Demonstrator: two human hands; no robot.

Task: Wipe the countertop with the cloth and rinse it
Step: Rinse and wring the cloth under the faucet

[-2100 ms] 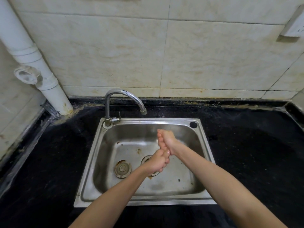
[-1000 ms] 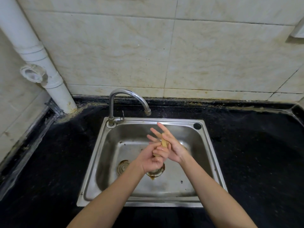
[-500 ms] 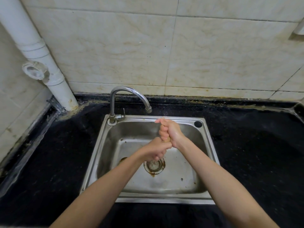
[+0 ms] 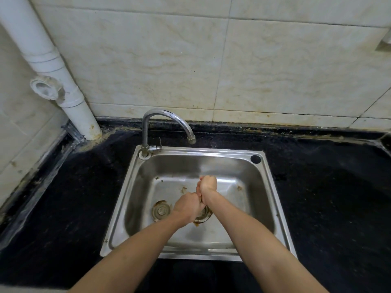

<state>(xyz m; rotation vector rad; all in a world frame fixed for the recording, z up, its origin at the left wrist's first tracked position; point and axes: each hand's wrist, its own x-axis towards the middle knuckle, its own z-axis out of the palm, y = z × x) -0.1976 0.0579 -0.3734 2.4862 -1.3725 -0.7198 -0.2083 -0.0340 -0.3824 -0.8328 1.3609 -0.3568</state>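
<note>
My forearms: two, bare, reaching in from the near edge and meeting over the sink basin.
My left hand (image 4: 189, 205): one fist, fingers curled tight, held above the basin floor just over the nearer-right drain; its knuckles touch my right hand.
My right hand (image 4: 208, 184): one fist, clenched, just beyond and slightly higher than the left, pressed against it.
Cloth: hidden from me here; the two hands are clenched together as if around something, but I cannot tell what is inside them or whether either one holds it.
Counter (image 4: 330, 204): one black, speckled surface wrapping the sink on left, right and back, with crusty brown grime along its far seam.
Sink (image 4: 273, 199): one stainless steel basin set into the counter, stained in spots.
Drains: two on the basin floor, a round strainer (image 4: 161, 210) to the left and a second, rust-ringed drain (image 4: 203, 216) partly covered by my hands.
Rim hole (image 4: 255, 159): one dark round opening at the sink's far right corner.
Faucet (image 4: 167, 125): one chrome gooseneck at the far left corner of the rim, spout curving right over the basin; no stream shows.
Pipe (image 4: 53, 66): one white drainpipe slanting down into the far left corner of the counter, with one capped side branch.
Wall (image 4: 211, 60): cream tiles, stained, behind everything.
</note>
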